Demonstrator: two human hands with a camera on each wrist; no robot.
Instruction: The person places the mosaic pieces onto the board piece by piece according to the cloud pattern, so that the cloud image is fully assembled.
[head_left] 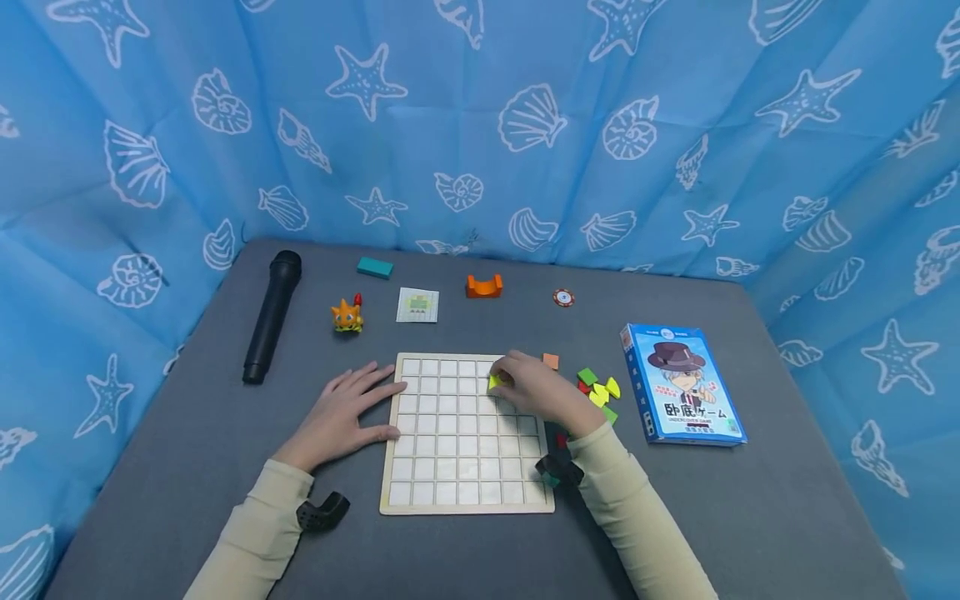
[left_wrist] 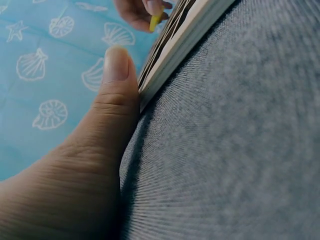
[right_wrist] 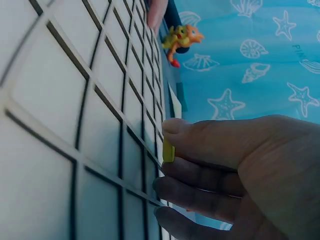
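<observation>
A pale wooden grid board [head_left: 465, 496] lies on the grey table. My right hand [head_left: 536, 390] pinches a small yellow piece [head_left: 495, 382] over the board's upper right cells; the right wrist view shows the yellow piece [right_wrist: 168, 150] between thumb and fingers just above the grid board [right_wrist: 60, 125]. My left hand [head_left: 348, 414] lies flat with straight fingers against the board's left edge, its thumb [left_wrist: 112, 95] touching the grid board [left_wrist: 175, 45]. Loose green, yellow and red pieces [head_left: 597, 392] sit right of the board, plus an orange piece [head_left: 551, 361].
A black microphone [head_left: 272, 315] lies at the far left. Behind the board are an orange toy creature [head_left: 347, 316], a teal block [head_left: 374, 267], a small card [head_left: 417, 305], an orange bracket [head_left: 483, 287] and a chip [head_left: 564, 297]. A blue game box [head_left: 681, 383] lies right. Blue curtain surrounds the table.
</observation>
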